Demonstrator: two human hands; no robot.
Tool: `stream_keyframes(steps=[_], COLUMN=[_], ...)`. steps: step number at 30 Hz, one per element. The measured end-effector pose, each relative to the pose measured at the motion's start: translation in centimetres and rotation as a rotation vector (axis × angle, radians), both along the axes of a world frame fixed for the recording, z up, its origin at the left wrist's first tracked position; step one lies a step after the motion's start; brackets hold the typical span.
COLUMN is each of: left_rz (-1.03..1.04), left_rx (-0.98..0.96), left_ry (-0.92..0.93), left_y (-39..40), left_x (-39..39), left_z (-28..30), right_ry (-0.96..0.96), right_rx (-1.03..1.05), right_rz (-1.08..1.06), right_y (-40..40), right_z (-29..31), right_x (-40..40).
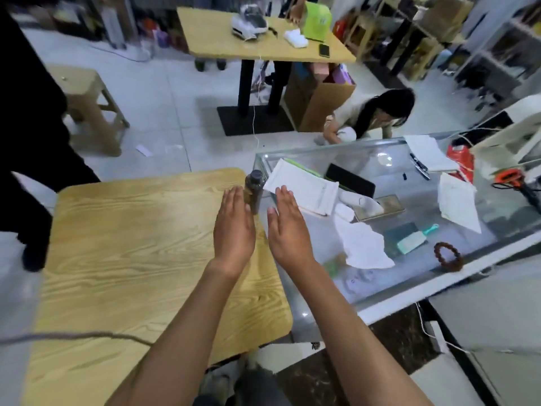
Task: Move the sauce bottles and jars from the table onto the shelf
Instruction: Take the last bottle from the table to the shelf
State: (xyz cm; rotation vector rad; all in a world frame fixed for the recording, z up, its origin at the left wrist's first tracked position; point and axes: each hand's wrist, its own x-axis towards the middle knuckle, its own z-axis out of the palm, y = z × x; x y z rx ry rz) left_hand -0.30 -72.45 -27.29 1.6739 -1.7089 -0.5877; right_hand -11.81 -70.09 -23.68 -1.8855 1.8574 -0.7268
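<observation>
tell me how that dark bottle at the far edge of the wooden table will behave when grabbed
The dark bottle is tall and narrow and stands near the wooden table edge, so a sideways nudge could probably tip it off. It looks full, so likely fairly heavy for its size. Its smooth, round body may roll if it falls.

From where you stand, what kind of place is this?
Probably a small shop or stockroom: a glass display counter strewn with papers, crowded storage shelves at the back, and a cardboard box of goods on the floor.
</observation>
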Motion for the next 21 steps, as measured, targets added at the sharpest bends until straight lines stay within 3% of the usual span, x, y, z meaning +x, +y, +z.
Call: stream_keyframes(steps=[5,9,16,21], left_rz=[0.115,0.338,0.097,0.070], left_rx=[0.155,0.263,0.238,0.245], left_ry=[0.117,0.145,-0.176,-0.151], left_y=[-4.2,-6.6,-11.0,-10.9], left_x=[-0.1,2.1,6.1,6.4], left_z=[-2.0,-3.1,-4.2,-5.2], right_ry=[-0.203,-0.289,-0.075,-0.111], right_rx=[0.023,0.123,0.293,0.176], right_rz=[-0.023,-0.173,-0.187,-0.168], right_y=[-7.0,-12.8,-19.8,-19.1], right_z=[-1.2,-2.8,-6.5,-8.0], right_x=[1.6,2.1,2.2,1.8])
